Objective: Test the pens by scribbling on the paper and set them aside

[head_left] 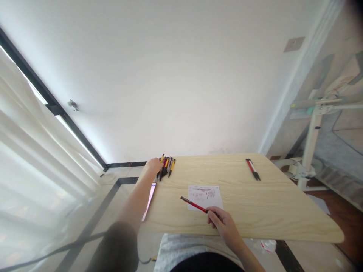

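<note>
My right hand (222,223) is closed around the lower end of a red-and-black pen (195,205). The pen slants up to the left over a white paper sheet (206,194) covered in small dark and reddish scribbles. At the table's far left corner, my left hand (154,165) reaches into a row of pens (166,165) in yellow, red, black and grey. Its fingers are curled at the row's left end; what they grip, if anything, is hidden. Just below that hand, a phone (149,201) with a lit screen lies along the left edge.
Two red-and-black pens (252,169) lie side by side at the far right of the wooden table (272,211). Behind the table rises a white wall (181,83). A pale curtain (42,158) hangs at left, and a white metal frame (311,139) stands at right.
</note>
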Tool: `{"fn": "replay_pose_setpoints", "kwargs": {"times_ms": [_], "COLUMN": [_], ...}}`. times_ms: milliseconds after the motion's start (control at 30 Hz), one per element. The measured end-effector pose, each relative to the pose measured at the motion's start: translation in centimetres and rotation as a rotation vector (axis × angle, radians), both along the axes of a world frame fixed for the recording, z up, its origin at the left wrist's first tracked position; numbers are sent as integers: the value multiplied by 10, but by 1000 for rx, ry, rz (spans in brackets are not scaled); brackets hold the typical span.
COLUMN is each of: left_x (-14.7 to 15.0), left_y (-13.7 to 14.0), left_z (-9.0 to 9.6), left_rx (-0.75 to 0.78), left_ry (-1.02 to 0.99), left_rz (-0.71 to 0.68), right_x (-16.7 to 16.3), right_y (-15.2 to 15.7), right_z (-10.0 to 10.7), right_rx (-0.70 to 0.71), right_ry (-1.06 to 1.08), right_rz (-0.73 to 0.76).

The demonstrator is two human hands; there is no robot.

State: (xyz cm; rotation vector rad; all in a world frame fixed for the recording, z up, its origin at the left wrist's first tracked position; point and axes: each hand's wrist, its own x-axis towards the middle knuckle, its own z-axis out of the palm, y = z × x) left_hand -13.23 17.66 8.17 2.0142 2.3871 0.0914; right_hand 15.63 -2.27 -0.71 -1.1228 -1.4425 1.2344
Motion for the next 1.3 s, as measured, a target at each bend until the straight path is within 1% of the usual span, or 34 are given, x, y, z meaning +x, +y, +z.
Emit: {"fn": "replay_pose_setpoints", "kwargs": {"times_ms": [100, 200, 267, 333, 433, 533, 667, 767, 900, 1100, 1200, 1300], "left_x": [-10, -26, -41, -56, -79, -95, -102, -100, -95, -94, -95, -95], "left_y": [-9, -30, -48, -68, -95, -118, -141, -152, -159, -156, -153, -152], "left_z": [16, 30, 35, 34, 25, 8, -13, -23, -31, -40, -41, -38], "left_rx": [28, 36, 39, 106, 132, 148, 173, 152, 156, 159, 170, 150], "left_ry": [-21, -52, -68, -87, -117, -122, -127, -130, -125, -11, 33, 53], "left_rz": [-84, -179, -217, -253, -210, -228, -309, -372, -420, -492, -520, -557], "right_x": [1, 3, 3, 3, 3, 3, 2, 2, 2, 2, 2, 3], "right_y": [-1, -2, -3, -3, -3, -2, -2, -2, -2, -3, -3, -3], "right_z": [0, -1, -2, -2, 0, 0, -1, -1, 0, 1, 1, 1], "right_rx": [5, 2, -4, -14, -17, -16, -16, -16, -23, -20, -10, -5], "right_ry": [-6, 6, 13, 14, 0, -11, -31, -38, -36, -42, -39, -30], "right_rz": [-5, -3, 2, 5, 14, 15, 1, -3, 1, -7, -10, -11]}}
